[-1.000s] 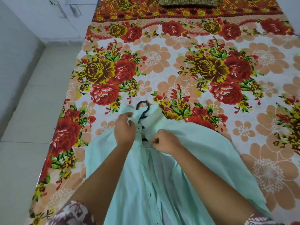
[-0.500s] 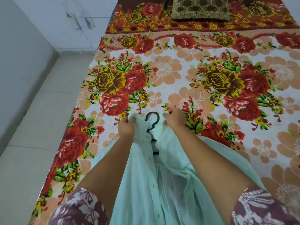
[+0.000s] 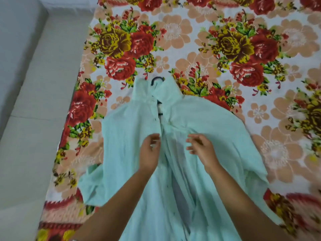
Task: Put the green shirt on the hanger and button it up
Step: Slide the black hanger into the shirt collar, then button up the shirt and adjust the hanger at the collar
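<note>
The pale green shirt [image 3: 205,122] lies front up on the bed, its front open down the middle. The black hanger [image 3: 157,80] is inside it; only the hook above the collar and a bit of the neck show. My left hand [image 3: 150,150] rests on the left front panel at chest height, its loosely bent fingertips at the placket edge. A little to the right, my right hand [image 3: 201,148] is over the right panel with relaxed, slightly spread fingers. Neither hand visibly grips fabric. The buttons are too small and blurred to make out.
The shirt lies on a bed covered by a floral sheet [image 3: 225,49] in red, yellow and peach. The bed's left edge runs beside a pale tiled floor [image 3: 34,101]. The shirt's left sleeve [image 3: 92,181] reaches close to that edge.
Both hands have let go of the collar by the hanger hook and moved down toward me to the shirt's chest. The view has tilted down and closer.
</note>
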